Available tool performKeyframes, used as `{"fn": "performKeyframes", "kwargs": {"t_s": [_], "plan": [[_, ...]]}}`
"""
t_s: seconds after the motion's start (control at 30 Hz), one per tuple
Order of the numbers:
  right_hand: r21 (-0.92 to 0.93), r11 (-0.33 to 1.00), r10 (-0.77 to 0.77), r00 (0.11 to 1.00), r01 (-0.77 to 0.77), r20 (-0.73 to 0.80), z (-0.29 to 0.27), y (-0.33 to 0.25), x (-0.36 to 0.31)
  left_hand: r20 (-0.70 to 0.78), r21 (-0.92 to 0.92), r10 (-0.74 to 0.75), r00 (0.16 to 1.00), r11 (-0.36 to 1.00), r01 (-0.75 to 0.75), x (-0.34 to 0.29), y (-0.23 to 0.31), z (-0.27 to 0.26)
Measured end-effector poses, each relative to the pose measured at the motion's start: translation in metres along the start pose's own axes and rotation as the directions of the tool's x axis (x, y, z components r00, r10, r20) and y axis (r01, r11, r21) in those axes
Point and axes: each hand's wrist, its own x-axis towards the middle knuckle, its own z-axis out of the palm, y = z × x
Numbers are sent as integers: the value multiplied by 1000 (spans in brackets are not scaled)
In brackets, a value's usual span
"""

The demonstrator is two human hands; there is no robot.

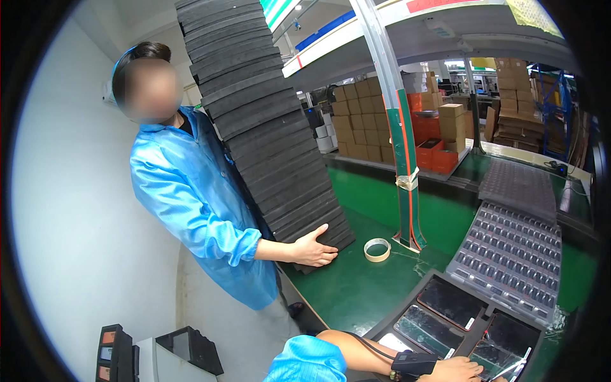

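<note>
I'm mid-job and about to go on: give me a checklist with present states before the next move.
1. Phone nearest the left hand fully visible: not ok; fingers and the picture's lower edge hide part of that phone.
2. Left hand's firm grip on it: cannot tell; the fingertips' contact is unclear.
3. Co-worker's hand clear of the phones: ok; it is at the base of the tall black stack.
4. Tape roll off the black phone tray: ok; it lies on the green bench, apart from the tray.
5. Stack's stability: cannot tell; the fisheye lens bends its lines.
</note>
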Motion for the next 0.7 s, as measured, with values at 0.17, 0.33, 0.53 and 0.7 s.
{"fn": "performKeyframes", "kwargs": {"t_s": [0.17,0.33,0.53,0.7], "plan": [[182,983,35,999,-33,-8,-8,-5,2,-50,6,33,998,999,-32,-2,-3,7],[41,988,-121,903,151,-413,-17,-14,3,-179,-42,26,984,999,-34,-2,-3,11],[364,900,208,497,240,-843,12,91,25,126,-261,-83,989,959,113,-1,-10,3],[555,800,490,287,229,-823,10,105,32,218,-210,-47,975,973,94,0,-8,-12]]}}
